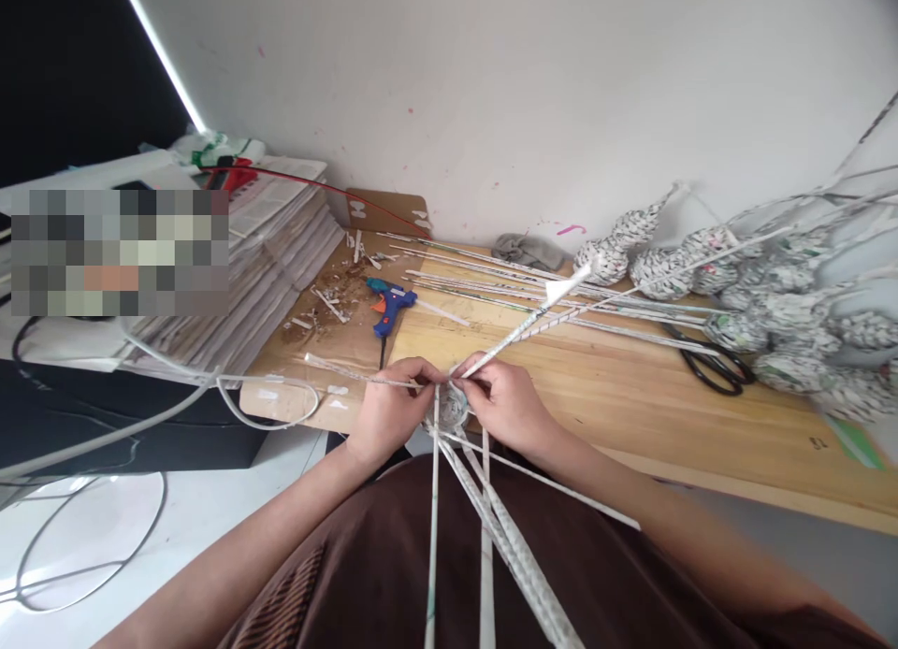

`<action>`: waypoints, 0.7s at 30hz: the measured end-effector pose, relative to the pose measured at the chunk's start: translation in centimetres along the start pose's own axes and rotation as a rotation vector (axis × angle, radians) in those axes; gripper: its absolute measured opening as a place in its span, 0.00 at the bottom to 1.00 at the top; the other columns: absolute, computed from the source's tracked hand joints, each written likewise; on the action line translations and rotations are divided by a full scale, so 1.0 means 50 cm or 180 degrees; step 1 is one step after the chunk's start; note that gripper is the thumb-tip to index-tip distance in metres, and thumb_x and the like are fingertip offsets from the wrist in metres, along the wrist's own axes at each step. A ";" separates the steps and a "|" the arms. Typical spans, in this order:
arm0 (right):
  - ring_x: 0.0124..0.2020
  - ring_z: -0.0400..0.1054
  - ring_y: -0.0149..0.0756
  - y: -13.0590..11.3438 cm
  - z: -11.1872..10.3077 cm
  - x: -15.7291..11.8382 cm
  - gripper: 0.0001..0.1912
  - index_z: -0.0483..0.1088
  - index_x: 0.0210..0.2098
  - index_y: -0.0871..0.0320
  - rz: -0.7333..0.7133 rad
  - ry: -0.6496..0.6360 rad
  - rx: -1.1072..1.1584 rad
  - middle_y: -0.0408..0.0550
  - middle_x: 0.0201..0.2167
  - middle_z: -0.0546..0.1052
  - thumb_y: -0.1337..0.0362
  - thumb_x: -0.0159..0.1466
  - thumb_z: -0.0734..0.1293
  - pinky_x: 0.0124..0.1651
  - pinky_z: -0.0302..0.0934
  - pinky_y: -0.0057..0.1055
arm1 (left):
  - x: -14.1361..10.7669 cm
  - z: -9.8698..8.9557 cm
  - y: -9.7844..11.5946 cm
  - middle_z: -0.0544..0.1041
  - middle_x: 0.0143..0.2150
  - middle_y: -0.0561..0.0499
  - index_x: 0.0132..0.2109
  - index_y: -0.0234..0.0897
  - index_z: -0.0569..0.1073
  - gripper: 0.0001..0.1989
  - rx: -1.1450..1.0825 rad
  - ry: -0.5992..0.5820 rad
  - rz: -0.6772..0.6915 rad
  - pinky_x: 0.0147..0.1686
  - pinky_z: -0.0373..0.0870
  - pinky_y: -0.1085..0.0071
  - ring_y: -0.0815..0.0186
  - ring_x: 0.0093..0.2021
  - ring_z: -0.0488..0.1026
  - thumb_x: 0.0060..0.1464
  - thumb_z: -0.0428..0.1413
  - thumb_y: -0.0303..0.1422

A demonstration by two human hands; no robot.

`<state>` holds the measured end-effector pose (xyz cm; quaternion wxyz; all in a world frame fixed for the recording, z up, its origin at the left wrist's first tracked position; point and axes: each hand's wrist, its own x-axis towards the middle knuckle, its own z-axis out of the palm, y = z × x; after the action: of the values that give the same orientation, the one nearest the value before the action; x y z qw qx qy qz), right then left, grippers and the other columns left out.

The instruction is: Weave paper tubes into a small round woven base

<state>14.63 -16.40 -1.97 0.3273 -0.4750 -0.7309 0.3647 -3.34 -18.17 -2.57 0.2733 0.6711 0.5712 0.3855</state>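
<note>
Close in front of my body is a small round woven piece of rolled paper, with several long paper tubes sticking out of it toward my lap. My left hand is closed, its thumb and finger pinching a paper tube at the weave's far edge. Beside it, my right hand pinches another paper tube that slants up and away to the right. The fingertips of both hands almost meet above the weave and partly cover it.
A blue glue gun lies on cardboard amid paper scraps. Long paper tubes and black scissors rest on the wooden table. Woven gourd shapes crowd the right side. Stacked newspapers and a looping cable are at left.
</note>
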 end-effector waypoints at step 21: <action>0.26 0.70 0.34 -0.005 -0.010 -0.012 0.05 0.71 0.35 0.55 0.0099 -0.0057 -0.1265 0.44 0.26 0.78 0.68 0.59 0.64 0.31 0.55 0.28 | -0.013 0.031 -0.019 0.82 0.36 0.49 0.32 0.37 0.76 0.04 -0.0613 0.0076 -0.0189 0.37 0.73 0.73 0.65 0.37 0.78 0.53 0.58 0.31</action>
<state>15.11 -16.91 -1.56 0.2149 -0.5383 -0.7840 0.2224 -2.63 -18.49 -4.33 0.3411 0.6199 0.5543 0.4383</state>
